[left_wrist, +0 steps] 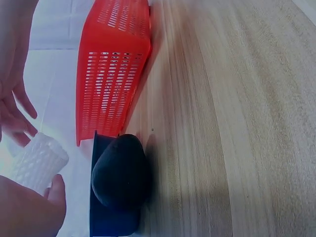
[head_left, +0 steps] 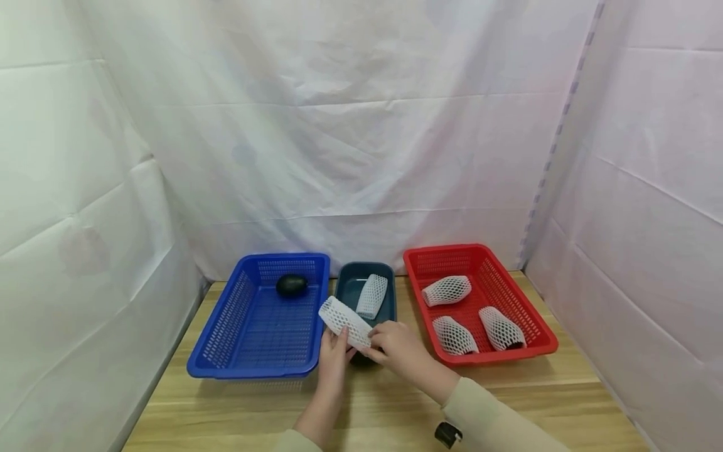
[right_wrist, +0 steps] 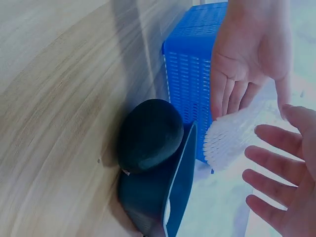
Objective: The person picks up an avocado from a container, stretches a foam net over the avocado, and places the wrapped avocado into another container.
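- A white foam net sleeve (head_left: 345, 322) is held between both hands just above the near end of the dark teal tray (head_left: 352, 290), between the blue basket (head_left: 226, 326) and the red basket (head_left: 536, 326).
- Its long axis is seen to run from far-left to near-right, tilted, with the far-left end free and the near-right end lying at the right hand (head_left: 398, 347).
- The left hand (head_left: 334, 359) is placed under and against the near side of the sleeve, fingers extended upward along it; in the right wrist view its palm is turned open towards the sleeve's end, and a firm grip cannot be made out.
- The right hand is curled over the near-right end in the head view, while its own wrist view shows the fingers spread beside the mesh; whether that end is pinched cannot be told.
- A dark avocado-like fruit (left_wrist: 121, 170) is seen lying on the desk (head_left: 395, 414) against the near wall of the tray, directly below the hands and bare of netting.
- Both hands are judged about equally near that fruit.
- Another empty sleeve (head_left: 372, 295) lies in the tray, a bare dark fruit (head_left: 291, 285) in the blue basket, and three netted pieces in the red one.
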`<state>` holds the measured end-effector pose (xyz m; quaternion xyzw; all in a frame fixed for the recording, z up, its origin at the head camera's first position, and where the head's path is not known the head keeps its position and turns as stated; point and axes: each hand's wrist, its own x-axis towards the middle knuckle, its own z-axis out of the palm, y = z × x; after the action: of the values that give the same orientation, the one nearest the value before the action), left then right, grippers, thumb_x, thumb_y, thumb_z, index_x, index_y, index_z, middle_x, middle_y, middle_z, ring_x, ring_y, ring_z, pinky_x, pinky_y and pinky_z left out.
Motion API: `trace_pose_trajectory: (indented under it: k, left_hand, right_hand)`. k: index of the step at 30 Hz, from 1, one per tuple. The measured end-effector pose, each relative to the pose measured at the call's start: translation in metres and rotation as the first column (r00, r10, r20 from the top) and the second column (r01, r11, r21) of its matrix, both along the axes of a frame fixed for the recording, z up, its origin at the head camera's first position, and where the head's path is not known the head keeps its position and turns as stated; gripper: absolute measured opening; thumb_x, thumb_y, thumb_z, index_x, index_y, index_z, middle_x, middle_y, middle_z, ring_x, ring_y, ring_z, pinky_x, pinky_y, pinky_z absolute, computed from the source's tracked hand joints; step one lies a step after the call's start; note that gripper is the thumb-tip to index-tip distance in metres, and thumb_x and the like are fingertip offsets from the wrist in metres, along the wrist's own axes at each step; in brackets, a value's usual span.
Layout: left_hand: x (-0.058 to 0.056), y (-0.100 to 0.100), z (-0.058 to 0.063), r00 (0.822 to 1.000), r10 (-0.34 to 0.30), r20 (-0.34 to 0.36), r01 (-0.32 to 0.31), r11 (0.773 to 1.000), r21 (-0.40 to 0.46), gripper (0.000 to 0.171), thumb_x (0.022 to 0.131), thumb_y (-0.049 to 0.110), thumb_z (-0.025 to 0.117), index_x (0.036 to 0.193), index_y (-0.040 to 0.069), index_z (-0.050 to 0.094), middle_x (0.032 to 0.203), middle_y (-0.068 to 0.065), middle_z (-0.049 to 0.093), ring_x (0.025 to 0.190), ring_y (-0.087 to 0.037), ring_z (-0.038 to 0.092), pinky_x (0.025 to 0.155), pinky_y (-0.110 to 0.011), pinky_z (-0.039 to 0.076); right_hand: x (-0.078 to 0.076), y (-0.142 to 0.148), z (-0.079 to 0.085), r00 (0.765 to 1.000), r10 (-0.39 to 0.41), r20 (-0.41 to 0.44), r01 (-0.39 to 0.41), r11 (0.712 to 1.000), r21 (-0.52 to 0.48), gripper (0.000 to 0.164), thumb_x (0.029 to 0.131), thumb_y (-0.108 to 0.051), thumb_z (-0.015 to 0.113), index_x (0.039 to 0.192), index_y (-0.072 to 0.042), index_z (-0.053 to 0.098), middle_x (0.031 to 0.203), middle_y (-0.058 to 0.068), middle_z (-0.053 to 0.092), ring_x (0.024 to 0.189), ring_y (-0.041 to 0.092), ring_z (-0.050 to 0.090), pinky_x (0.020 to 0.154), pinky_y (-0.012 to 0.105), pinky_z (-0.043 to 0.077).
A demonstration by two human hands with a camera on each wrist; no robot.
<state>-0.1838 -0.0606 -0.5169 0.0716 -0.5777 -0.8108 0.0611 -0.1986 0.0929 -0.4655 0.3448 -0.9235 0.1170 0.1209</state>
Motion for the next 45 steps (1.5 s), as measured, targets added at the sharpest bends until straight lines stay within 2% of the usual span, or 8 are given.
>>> trace_pose_trajectory:
  k: [5,15,25,28,31,35,37,45]
  left_hand:
    - [0.003,0.001,0.001,0.999,-0.019,-0.039,0.02,1.0,0.021,0.049,0.103,0.017,0.051,0.144,-0.003,0.032,0.137,-0.027,0.046,0.115,-0.024,0.056,0.091,-0.035,0.051]
    - [0.012,0.016,0.009,0.989,-0.147,-0.022,0.145,0.987,-0.07,0.059,0.094,0.014,0.066,0.14,-0.009,0.037,0.132,-0.024,0.053,0.116,-0.025,0.055,0.089,-0.025,0.048]
    - [0.012,0.017,0.005,0.967,-0.237,-0.094,0.233,0.971,-0.048,0.067,0.089,0.002,0.069,0.143,-0.008,0.031,0.134,-0.025,0.05,0.119,-0.029,0.054,0.091,-0.028,0.049]
    - [0.013,0.013,-0.001,0.975,-0.204,-0.087,0.187,0.967,-0.17,0.067,0.085,0.005,0.075,0.14,-0.004,0.038,0.131,-0.022,0.054,0.119,-0.033,0.054,0.096,-0.04,0.047]
    - [0.012,0.009,-0.009,0.993,-0.104,-0.06,0.074,0.919,-0.387,0.057,0.083,0.013,0.079,0.13,0.0,0.049,0.127,-0.019,0.057,0.121,-0.037,0.051,0.102,-0.052,0.039]
    - [0.006,0.008,-0.021,1.0,0.015,0.01,-0.005,0.777,-0.63,0.054,0.082,0.02,0.079,0.124,-0.001,0.053,0.126,-0.024,0.054,0.121,-0.043,0.046,0.101,-0.058,0.034]
    - [0.001,0.008,-0.026,0.997,0.044,0.056,0.006,0.731,-0.683,0.056,0.083,0.02,0.077,0.126,-0.004,0.051,0.127,-0.029,0.051,0.12,-0.046,0.045,0.1,-0.059,0.035]
    - [-0.014,0.009,-0.039,0.987,0.063,0.145,0.052,0.736,-0.675,0.061,0.082,0.013,0.076,0.128,-0.011,0.044,0.124,-0.037,0.046,0.119,-0.051,0.045,0.098,-0.059,0.037]
  right_hand:
    - [0.0,0.003,0.005,0.993,-0.074,0.097,0.087,0.986,-0.139,0.025,0.082,-0.033,0.079,0.091,-0.013,0.066,0.092,-0.002,0.064,0.082,0.013,0.055,0.073,0.03,0.051]
    - [-0.005,0.005,0.008,0.969,-0.1,0.226,0.15,0.965,-0.215,0.087,0.07,-0.035,0.088,0.141,-0.009,0.045,0.133,0.011,0.054,0.119,0.03,0.051,0.1,0.052,0.042]
    - [-0.006,0.01,0.002,0.948,-0.145,0.283,0.204,0.959,-0.195,0.068,0.075,-0.02,0.085,0.134,-0.011,0.052,0.124,0.006,0.061,0.106,0.023,0.058,0.09,0.044,0.051]
    - [-0.006,0.017,-0.001,0.958,-0.163,0.237,0.21,0.959,-0.188,0.057,0.077,-0.022,0.083,0.127,-0.015,0.058,0.116,0.001,0.064,0.097,0.018,0.061,0.084,0.039,0.053]
    - [-0.005,0.025,-0.002,0.957,-0.193,0.218,0.234,0.956,-0.18,0.051,0.077,-0.024,0.083,0.122,-0.018,0.061,0.111,-0.002,0.066,0.093,0.015,0.061,0.081,0.038,0.053]
    - [-0.006,0.035,-0.001,0.954,-0.199,0.225,0.243,0.952,-0.188,0.049,0.076,-0.021,0.084,0.12,-0.017,0.062,0.108,-0.001,0.066,0.091,0.015,0.06,0.08,0.037,0.053]
    - [-0.006,0.039,-0.001,0.952,-0.195,0.236,0.243,0.95,-0.195,0.048,0.076,-0.02,0.084,0.119,-0.017,0.062,0.107,-0.002,0.066,0.09,0.014,0.06,0.08,0.037,0.052]
    - [-0.004,0.048,-0.002,0.944,-0.174,0.282,0.233,0.954,-0.191,0.048,0.076,-0.016,0.084,0.118,-0.015,0.062,0.107,-0.002,0.065,0.089,0.015,0.058,0.082,0.038,0.052]
